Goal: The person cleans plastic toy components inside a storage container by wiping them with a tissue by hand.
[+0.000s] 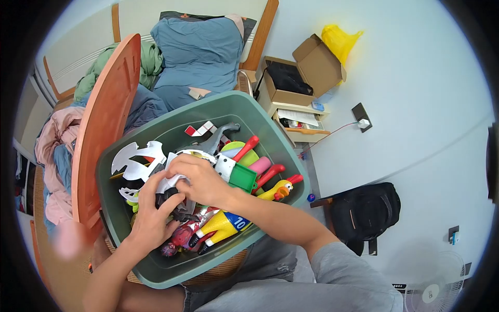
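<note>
A green plastic bin (270, 106) full of toys lies in front of me. Over its middle, my left hand (153, 213) curls its fingers round a dark object (167, 196). My right hand (200, 179) pinches a white, crumpled piece (169, 183) right beside it. White curved plastic parts (136, 167) lie at the bin's left. Right of my hands are a green toy container (243, 178) and red-handled toys (248, 148). A yellow figure in a blue shirt (218, 224) lies below my right forearm. A grey toy (213, 139) rests near the far wall.
An orange-red lid (106, 125) stands upright at the bin's left. Behind are a bed with a blue-grey pillow (200, 52), and an open cardboard box (291, 93) on a nightstand. A black backpack (366, 210) and a fan (434, 286) are at the right.
</note>
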Demonstrator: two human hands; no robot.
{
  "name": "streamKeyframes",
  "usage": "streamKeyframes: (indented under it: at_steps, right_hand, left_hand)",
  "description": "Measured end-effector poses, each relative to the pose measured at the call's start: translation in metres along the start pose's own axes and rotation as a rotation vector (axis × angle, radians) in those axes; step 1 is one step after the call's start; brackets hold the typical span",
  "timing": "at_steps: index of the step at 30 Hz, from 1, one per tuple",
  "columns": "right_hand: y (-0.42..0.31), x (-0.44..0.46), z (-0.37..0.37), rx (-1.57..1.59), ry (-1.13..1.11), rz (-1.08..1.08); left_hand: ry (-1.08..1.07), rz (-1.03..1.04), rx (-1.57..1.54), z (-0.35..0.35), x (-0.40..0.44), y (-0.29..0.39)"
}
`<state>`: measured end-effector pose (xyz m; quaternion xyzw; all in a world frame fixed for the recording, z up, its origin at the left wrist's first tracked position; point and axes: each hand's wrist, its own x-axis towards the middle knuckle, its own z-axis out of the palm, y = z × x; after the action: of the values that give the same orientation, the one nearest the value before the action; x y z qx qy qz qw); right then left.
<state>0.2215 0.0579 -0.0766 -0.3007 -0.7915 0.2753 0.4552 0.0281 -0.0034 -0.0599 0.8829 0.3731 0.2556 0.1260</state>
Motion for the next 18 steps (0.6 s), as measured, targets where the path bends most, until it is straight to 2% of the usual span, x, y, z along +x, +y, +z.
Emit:
streamKeyframes:
  at_steps: [7,10,12,16,18]
  right_hand:
    - [0.003,0.001,0.000,-0.010,-0.035,-0.086]
    - [-0.003,0.003,-0.004,-0.034,-0.022,0.051]
    - [0.001,0.002,-0.004,-0.049,-0.036,0.057]
    - [0.001,0.000,-0.010,-0.065,-0.114,0.044]
    - [0.003,0.002,-0.013,-0.053,-0.048,0.031]
  left_hand:
    - [0.025,0.051,-0.015,-0.003,0.001,0.002]
    - [0.024,0.068,-0.004,-0.003,0.002,0.006]
    - [0.053,0.157,0.059,0.006,0.002,0.007]
    - [-0.081,0.178,0.230,0.015,-0.007,0.018]
    - [-0.088,0.198,0.296,0.014,-0.006,0.021]
